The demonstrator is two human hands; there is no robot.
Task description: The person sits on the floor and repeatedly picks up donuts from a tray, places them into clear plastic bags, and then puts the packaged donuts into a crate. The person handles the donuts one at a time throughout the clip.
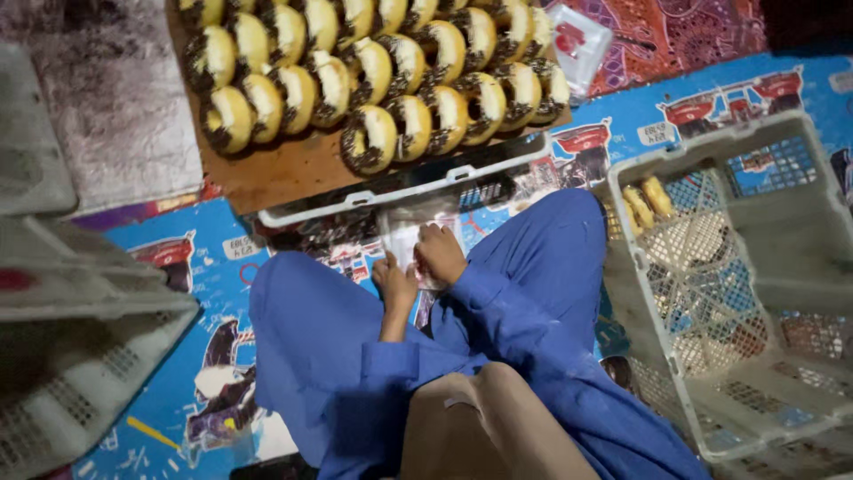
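I sit cross-legged in blue clothes on a patterned floor mat. My left hand (394, 283) and my right hand (439, 252) are close together between my knees, both gripping a clear plastic bag (407, 228) that lies on the mat. Just beyond them, a brown board (284, 169) on a white crate carries several rows of glazed doughnuts (382, 80) with chocolate-sprinkle edges, standing on edge and leaning on each other.
A white plastic crate (737, 293) stands at my right, with a couple of wrapped doughnuts (647, 201) in its far corner. More white crates (80, 356) are stacked at my left. A pack of clear bags (577, 40) lies behind the board. A grey rug (107, 98) lies at the back left.
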